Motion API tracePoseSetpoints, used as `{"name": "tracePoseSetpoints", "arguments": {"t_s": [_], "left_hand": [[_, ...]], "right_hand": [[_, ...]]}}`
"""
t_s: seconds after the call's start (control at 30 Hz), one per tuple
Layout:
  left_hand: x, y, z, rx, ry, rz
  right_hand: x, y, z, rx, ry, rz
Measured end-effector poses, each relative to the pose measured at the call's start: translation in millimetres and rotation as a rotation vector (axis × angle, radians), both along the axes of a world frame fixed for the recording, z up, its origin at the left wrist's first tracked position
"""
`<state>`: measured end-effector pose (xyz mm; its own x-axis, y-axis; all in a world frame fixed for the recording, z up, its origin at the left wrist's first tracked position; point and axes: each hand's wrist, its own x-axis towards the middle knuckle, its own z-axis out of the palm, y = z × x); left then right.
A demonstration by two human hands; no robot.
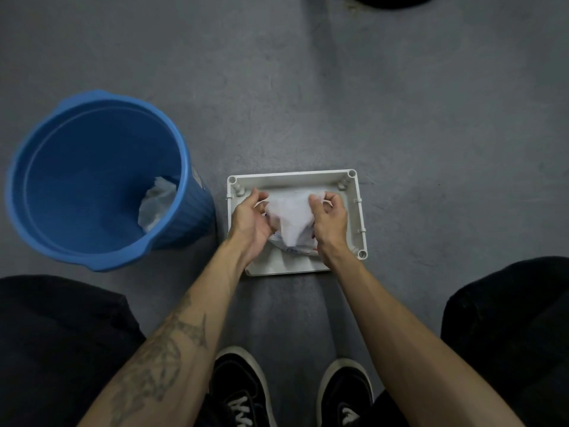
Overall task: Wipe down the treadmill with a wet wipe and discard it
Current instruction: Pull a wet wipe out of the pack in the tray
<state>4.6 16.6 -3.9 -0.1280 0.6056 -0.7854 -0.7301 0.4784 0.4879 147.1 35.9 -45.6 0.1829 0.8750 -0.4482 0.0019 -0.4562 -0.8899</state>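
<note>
A white wet wipe (291, 212) is stretched between my two hands above a wipe packet (295, 246) that lies in a shallow white plastic tray (357, 208) on the grey floor. My left hand (251, 217) pinches the wipe's left edge. My right hand (328, 215) pinches its right corner with curled fingers. The lower end of the wipe runs down into the packet. A blue plastic bin (92, 177) stands to the left of the tray, with crumpled white wipes (155, 204) at its bottom. No treadmill is in view.
I am crouched, with my knees in dark trousers at both lower sides and my two black shoes (295, 392) below the tray. A dark round object (391, 0) shows at the top edge. Grey floor surrounds the tray.
</note>
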Motion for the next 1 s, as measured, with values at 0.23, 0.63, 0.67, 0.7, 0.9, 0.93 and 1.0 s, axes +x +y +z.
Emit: {"name": "tracePoseSetpoints", "arguments": {"t_s": [0.23,0.63,0.67,0.7,0.9,0.93,1.0], "left_hand": [[-5,-7,-7,0.029,0.149,-0.133],[-6,-13,-18,0.009,0.975,-0.208],[-5,-13,-18,0.014,0.964,-0.215],[-4,-13,-18,0.019,0.950,-0.228],[-2,-20,-16,0.085,1.104,-0.361],[-2,-22,-14,0.095,1.149,-0.411],[-4,-25,-8,0.114,1.206,-0.570]], "right_hand": [[6,1,0,-0.025,-0.036,0.012],[4,2,14,-0.169,0.155,0.031],[2,2,16,-0.171,0.173,0.040],[2,2,16,-0.170,0.175,0.065],[-2,-1,19,-0.079,0.001,0.212],[-2,-2,23,-0.070,0.000,0.215],[-1,-3,35,-0.052,-0.027,0.215]]}}
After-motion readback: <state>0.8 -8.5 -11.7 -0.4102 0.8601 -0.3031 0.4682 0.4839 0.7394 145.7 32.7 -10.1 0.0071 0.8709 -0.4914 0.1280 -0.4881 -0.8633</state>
